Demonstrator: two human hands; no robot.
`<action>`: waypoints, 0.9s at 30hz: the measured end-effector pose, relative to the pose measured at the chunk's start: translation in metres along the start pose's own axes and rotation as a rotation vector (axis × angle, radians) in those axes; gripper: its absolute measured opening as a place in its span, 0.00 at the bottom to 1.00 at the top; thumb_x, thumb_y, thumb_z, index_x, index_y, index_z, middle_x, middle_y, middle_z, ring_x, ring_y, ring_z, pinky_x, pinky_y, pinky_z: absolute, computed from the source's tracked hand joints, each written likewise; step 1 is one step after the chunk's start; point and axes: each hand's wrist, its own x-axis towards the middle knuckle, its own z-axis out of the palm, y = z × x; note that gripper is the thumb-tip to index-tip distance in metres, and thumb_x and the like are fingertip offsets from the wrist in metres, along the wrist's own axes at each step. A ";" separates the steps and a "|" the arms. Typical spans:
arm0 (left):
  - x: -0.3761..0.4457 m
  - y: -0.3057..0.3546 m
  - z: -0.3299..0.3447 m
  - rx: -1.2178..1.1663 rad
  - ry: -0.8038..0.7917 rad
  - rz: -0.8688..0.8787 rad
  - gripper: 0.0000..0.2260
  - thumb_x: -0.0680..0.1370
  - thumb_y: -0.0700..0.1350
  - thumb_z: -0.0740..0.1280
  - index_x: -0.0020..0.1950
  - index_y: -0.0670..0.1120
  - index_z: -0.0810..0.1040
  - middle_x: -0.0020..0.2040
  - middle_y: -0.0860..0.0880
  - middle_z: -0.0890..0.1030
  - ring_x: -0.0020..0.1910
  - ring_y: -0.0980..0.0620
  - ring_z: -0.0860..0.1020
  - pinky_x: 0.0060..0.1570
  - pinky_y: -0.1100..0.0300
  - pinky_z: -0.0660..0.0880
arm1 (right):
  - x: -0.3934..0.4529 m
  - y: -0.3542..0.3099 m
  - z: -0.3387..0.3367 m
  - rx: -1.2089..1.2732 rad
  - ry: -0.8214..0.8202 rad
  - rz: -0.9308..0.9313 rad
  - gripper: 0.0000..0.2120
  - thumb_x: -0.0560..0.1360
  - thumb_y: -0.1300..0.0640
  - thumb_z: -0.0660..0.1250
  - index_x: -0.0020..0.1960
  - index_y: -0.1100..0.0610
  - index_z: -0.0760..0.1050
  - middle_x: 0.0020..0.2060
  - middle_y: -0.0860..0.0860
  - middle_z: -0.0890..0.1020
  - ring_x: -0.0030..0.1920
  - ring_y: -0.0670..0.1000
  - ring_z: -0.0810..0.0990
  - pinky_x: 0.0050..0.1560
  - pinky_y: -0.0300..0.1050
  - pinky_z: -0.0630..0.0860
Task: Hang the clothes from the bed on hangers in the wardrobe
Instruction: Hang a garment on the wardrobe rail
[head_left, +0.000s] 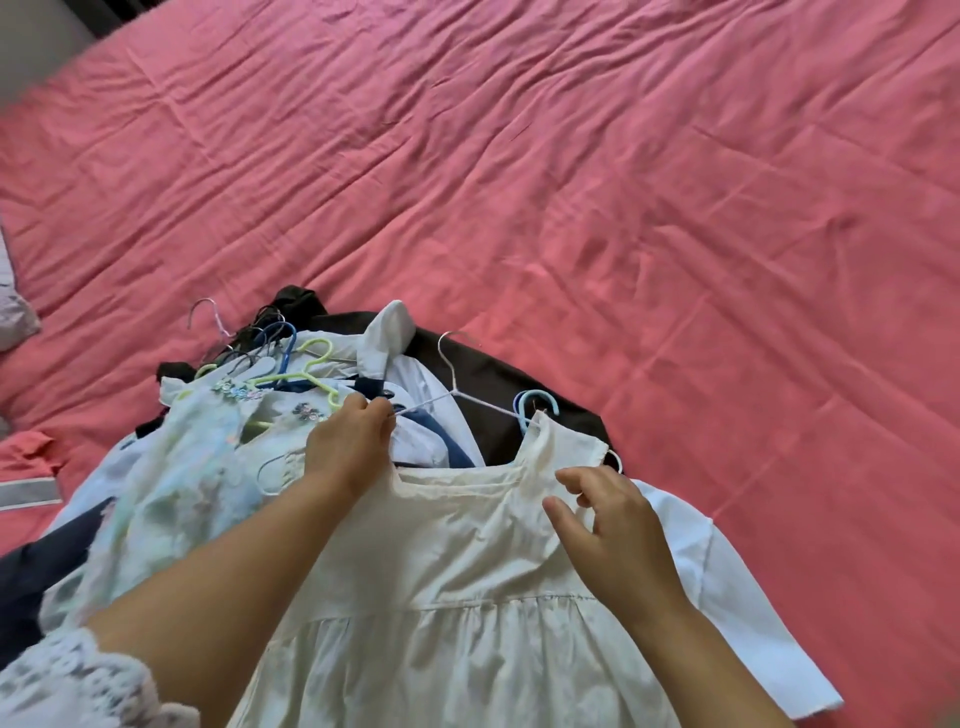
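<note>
The white dress (467, 597) lies on top of the pile of clothes (208, 467) at the near edge of the bed (623, 182). The left hand (348, 447) pinches one end of the white wire hanger (457, 389) at the neckline. The right hand (608, 525) rests on the dress's right shoulder, fingers loosely bent, grasping nothing. Coloured hangers (291, 364) lie on the pile behind.

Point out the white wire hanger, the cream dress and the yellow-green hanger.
white wire hanger (457, 387), head view, neck below the hook.
cream dress (467, 561), head view, chest panel.
yellow-green hanger (291, 376), head view, shoulder bar.
</note>
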 end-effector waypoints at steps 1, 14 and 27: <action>-0.005 0.000 -0.007 -0.081 0.063 0.020 0.08 0.80 0.46 0.60 0.51 0.46 0.77 0.46 0.44 0.74 0.42 0.39 0.76 0.37 0.54 0.67 | 0.000 -0.002 -0.002 0.005 0.011 0.001 0.19 0.70 0.47 0.61 0.55 0.56 0.78 0.49 0.47 0.79 0.51 0.48 0.76 0.49 0.37 0.66; -0.147 0.001 -0.100 -0.367 0.381 0.454 0.06 0.78 0.52 0.58 0.50 0.55 0.73 0.42 0.54 0.76 0.31 0.45 0.77 0.25 0.53 0.74 | -0.047 -0.063 -0.036 -0.142 0.168 -0.129 0.28 0.69 0.52 0.69 0.69 0.53 0.69 0.64 0.52 0.75 0.69 0.56 0.68 0.67 0.50 0.57; -0.341 -0.016 -0.201 -0.740 0.571 0.662 0.10 0.73 0.57 0.59 0.49 0.57 0.75 0.44 0.58 0.76 0.40 0.57 0.76 0.35 0.55 0.76 | -0.306 -0.204 -0.049 -0.061 0.903 -0.257 0.24 0.69 0.46 0.62 0.61 0.57 0.75 0.47 0.49 0.78 0.50 0.50 0.74 0.53 0.40 0.63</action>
